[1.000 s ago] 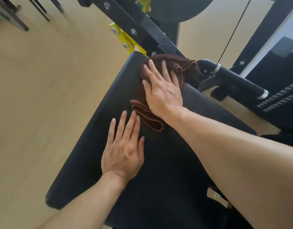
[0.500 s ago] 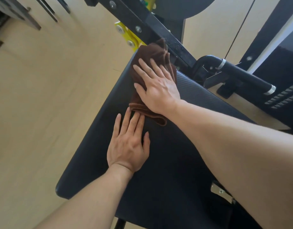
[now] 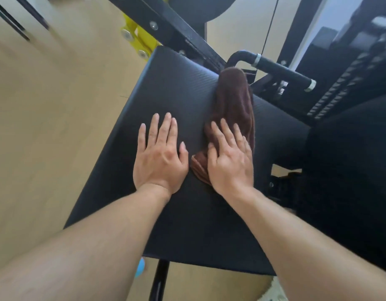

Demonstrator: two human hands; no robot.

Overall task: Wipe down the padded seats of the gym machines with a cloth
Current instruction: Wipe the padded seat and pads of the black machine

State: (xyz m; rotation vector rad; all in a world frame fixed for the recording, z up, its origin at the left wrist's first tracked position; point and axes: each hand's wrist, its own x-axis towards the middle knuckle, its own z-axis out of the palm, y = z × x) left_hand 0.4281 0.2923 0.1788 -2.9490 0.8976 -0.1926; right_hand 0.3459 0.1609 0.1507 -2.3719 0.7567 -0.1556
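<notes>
Floor (image 3: 46, 127) of pale wood fills the left of the scene. At the far left edge of the padded seat (image 3: 176, 94), a yellow bracket (image 3: 142, 40) with bolts joins a black frame bar (image 3: 166, 25) that slants away toward the far side. The seat itself is black, ribbed, and takes up the middle of the view. On it, the left hand (image 3: 160, 158) lies flat, palm down, its fingers (image 3: 163, 129) released and spread, grasping nothing. Just to its right, the right hand (image 3: 230, 161) presses flat on the near end of a brown cloth (image 3: 233, 101); its fingers (image 3: 227, 135) are extended over the fabric, not curled around it. The cloth lies bunched in a long strip on the right part of the seat, running from under the palm to the far right edge of the pad. Beyond that edge, a black handle (image 3: 283, 70) with metal rings sticks out to the right, near the cloth's far end. Dark machine parts (image 3: 350, 83) stand at the far right.
</notes>
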